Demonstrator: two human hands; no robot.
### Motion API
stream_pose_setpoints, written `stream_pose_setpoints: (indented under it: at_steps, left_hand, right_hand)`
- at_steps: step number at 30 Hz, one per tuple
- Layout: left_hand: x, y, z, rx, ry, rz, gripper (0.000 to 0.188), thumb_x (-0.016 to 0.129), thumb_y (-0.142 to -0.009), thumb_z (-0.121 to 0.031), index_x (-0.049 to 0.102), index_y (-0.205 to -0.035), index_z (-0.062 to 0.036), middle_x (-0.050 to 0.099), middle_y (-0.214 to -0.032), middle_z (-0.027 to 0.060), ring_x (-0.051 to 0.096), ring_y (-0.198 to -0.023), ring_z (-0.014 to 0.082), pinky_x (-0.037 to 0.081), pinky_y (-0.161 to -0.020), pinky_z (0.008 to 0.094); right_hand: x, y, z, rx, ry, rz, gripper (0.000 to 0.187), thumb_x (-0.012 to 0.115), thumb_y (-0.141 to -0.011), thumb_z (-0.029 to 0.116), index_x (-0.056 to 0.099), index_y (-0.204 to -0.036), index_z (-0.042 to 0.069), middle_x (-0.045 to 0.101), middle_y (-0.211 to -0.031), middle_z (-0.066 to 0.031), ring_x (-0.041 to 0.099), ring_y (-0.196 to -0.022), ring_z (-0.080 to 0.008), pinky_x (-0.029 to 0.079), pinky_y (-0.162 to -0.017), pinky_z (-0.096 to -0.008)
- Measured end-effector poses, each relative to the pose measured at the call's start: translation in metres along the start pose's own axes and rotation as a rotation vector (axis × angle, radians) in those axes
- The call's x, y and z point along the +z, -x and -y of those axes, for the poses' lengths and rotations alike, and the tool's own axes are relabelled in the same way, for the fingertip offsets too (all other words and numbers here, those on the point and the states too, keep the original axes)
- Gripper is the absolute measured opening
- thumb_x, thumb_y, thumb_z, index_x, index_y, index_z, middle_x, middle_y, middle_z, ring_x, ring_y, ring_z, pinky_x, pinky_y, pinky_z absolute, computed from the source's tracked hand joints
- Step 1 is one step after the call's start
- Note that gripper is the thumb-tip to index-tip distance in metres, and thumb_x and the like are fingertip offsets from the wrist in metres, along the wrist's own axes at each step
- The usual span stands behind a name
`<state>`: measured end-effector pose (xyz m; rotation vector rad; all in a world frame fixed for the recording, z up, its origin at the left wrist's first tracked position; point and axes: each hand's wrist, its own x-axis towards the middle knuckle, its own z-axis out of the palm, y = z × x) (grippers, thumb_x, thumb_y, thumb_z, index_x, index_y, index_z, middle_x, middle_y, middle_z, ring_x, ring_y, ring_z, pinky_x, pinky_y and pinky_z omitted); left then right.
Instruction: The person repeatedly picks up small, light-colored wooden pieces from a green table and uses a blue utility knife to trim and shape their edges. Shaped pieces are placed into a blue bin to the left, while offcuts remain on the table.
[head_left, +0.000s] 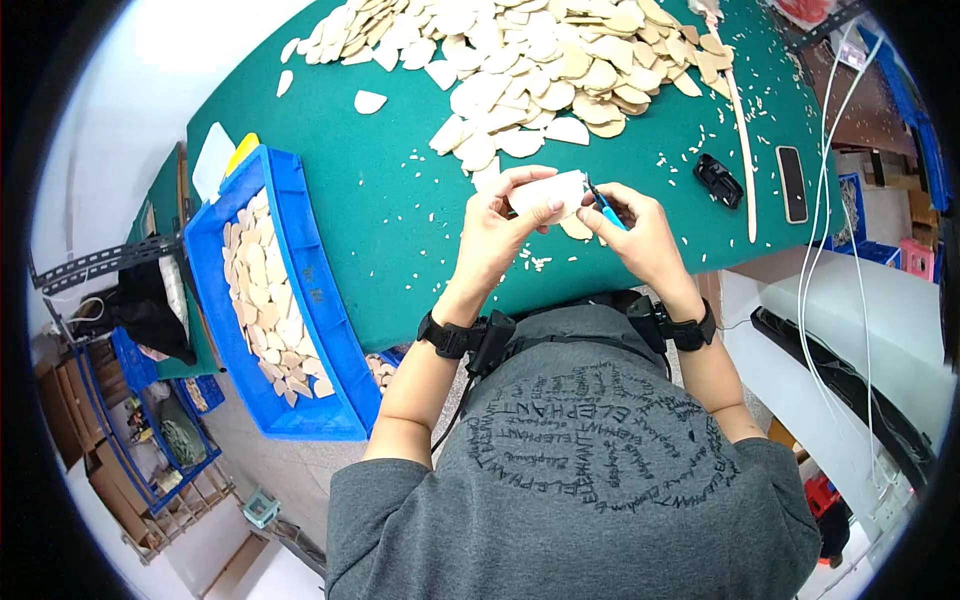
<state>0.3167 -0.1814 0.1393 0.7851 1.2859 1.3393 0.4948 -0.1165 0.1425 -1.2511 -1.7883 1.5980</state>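
Near the table's front edge, my left hand is closed on a pale, flat, rounded piece and holds it up at a tilt. My right hand is closed round small blue-handled cutters. Their dark tips meet the right end of the piece; whether the jaws are open is too small to tell. Beneath the hands, another tan piece lies partly hidden on the green table cover. Small pale clippings are scattered just in front of me.
A large heap of similar half-round pieces covers the table's far side. At left stands a blue crate holding more pieces. To the right lie a black object, a phone and a long thin stick. White cables hang beyond.
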Motion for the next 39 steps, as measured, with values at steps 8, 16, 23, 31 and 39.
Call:
stream_pose_setpoints:
  at_steps: [8, 16, 23, 31, 39]
  left_hand:
    - [-0.024, 0.034, -0.016, 0.095, -0.072, -0.145, 0.036, 0.073, -0.081, -0.009, 0.061, -0.114, -0.0013, 0.065, -0.102, 0.0081, 0.062, -0.084, 0.0097, 0.052, -0.064, 0.0217]
    - [-0.039, 0.055, -0.018, 0.156, -0.122, -0.25, 0.033, 0.072, -0.081, -0.008, 0.062, -0.112, -0.001, 0.066, -0.1, 0.0077, 0.063, -0.08, 0.0094, 0.052, -0.062, 0.0211]
    - [-0.048, 0.067, -0.02, 0.158, -0.108, -0.299, 0.031, 0.071, -0.082, -0.007, 0.062, -0.111, -0.0006, 0.066, -0.1, 0.0083, 0.063, -0.081, 0.0096, 0.052, -0.061, 0.0211]
    - [-0.053, 0.073, -0.021, 0.156, -0.086, -0.318, 0.031, 0.072, -0.081, -0.007, 0.063, -0.11, -0.0005, 0.066, -0.099, 0.0077, 0.062, -0.08, 0.0086, 0.051, -0.061, 0.0206]
    - [-0.055, 0.079, -0.021, 0.182, -0.146, -0.33, 0.032, 0.072, -0.081, -0.008, 0.063, -0.11, -0.0012, 0.066, -0.098, 0.0067, 0.062, -0.078, 0.0082, 0.051, -0.061, 0.0201]
  right_hand:
    - [0.036, -0.005, 0.015, -0.168, 0.054, 0.061, 0.028, 0.069, -0.081, 0.026, 0.066, -0.095, 0.002, 0.066, -0.075, -0.0097, 0.06, -0.065, -0.0127, 0.048, -0.061, -0.027]
    - [0.055, -0.001, 0.034, -0.222, 0.225, 0.087, 0.026, 0.068, -0.077, 0.023, 0.067, -0.092, 0.001, 0.066, -0.072, -0.0134, 0.064, -0.062, -0.0184, 0.049, -0.059, -0.0292]
    - [0.068, 0.0, 0.04, -0.301, 0.293, 0.12, 0.03, 0.068, -0.076, 0.023, 0.065, -0.097, 0.002, 0.066, -0.075, -0.0143, 0.065, -0.065, -0.022, 0.05, -0.062, -0.0311]
    - [0.076, 0.002, 0.04, -0.328, 0.281, 0.124, 0.025, 0.067, -0.075, 0.019, 0.065, -0.094, 0.002, 0.065, -0.073, -0.013, 0.065, -0.064, -0.0209, 0.05, -0.061, -0.0306]
    - [0.081, 0.006, 0.042, -0.252, 0.257, 0.108, 0.015, 0.063, -0.077, 0.014, 0.066, -0.086, 0.002, 0.065, -0.068, -0.0121, 0.063, -0.059, -0.017, 0.049, -0.058, -0.0287]
